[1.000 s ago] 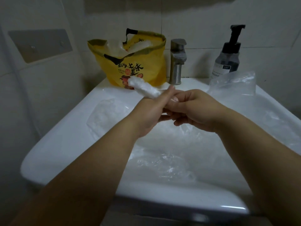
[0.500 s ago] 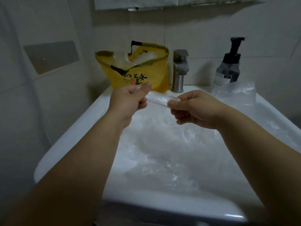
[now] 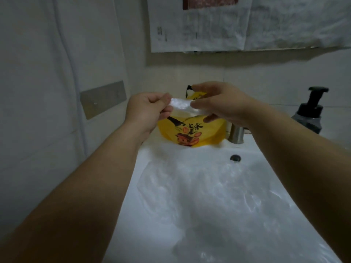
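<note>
Both forearms reached before the yellow printed plastic bag (image 3: 209, 133); left hand (image 3: 148, 109) and right hand (image 3: 220, 103) pinched opposite ends of a crumpled clear plastic strip (image 3: 181, 104).

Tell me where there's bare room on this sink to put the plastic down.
Bare: the sink slope between yellow bag and overflow hole, and likely the left rim. Crowded: the basin, covered with clear film; faucet and pump bottle fill the back right.

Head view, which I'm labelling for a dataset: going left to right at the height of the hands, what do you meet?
metal wall plate → left hand → clear plastic strip, pinched between both hands → right hand → pump bottle
</note>
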Demonstrator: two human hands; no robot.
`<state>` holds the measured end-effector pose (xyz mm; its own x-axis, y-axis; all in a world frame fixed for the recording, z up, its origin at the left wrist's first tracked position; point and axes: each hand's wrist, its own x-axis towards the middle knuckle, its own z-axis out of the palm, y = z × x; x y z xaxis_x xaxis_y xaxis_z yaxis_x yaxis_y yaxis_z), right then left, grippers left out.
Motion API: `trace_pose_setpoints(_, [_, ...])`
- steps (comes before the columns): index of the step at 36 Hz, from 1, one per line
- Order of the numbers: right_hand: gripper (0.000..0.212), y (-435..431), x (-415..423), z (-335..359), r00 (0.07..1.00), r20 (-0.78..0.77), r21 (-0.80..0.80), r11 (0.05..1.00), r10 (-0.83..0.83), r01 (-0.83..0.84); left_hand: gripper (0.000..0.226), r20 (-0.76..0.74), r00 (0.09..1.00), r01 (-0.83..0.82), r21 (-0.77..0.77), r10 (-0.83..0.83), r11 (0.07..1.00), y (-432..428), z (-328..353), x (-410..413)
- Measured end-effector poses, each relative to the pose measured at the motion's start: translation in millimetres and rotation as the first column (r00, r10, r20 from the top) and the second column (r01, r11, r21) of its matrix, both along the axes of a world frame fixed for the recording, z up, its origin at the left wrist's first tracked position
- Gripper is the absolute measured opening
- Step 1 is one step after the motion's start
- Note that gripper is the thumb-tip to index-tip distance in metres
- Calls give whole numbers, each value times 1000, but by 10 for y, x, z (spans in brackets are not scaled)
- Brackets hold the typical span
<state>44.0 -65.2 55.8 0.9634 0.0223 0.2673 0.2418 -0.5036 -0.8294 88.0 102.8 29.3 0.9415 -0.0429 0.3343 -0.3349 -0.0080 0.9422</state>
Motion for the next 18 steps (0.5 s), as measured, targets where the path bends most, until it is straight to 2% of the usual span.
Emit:
trace_pose_setpoints(5, [23,127,277,51,993,110,-72,996,-37,45,16,-4,1000,1,-1,-1,1000,22,49,194])
trace_pose_setpoints(9, [25,179,505,19,964,241,-87,986,-116,141,36,14,986,-165,244,167,956,91,-22,393])
trace_pose_setpoints(10, [25,197,565,-3,960,254,-115,982,-116,149,37,-16,974,-216,257,228,942,116,-44,441])
trace_pose_setpoints(12, [24,223,661,-53,964,251,-241,958,-90,152,40,-183,942,-244,202,281,948,142,-69,486])
trace_pose_setpoints(14, [22,241,742,-104,972,224,-449,877,-74,170,41,-327,919,-168,177,219,970,147,-92,484])
trace_pose_setpoints(18, [25,261,959,-167,983,166,-706,686,-77,173,27,-416,903,48,337,103,940,69,-162,507])
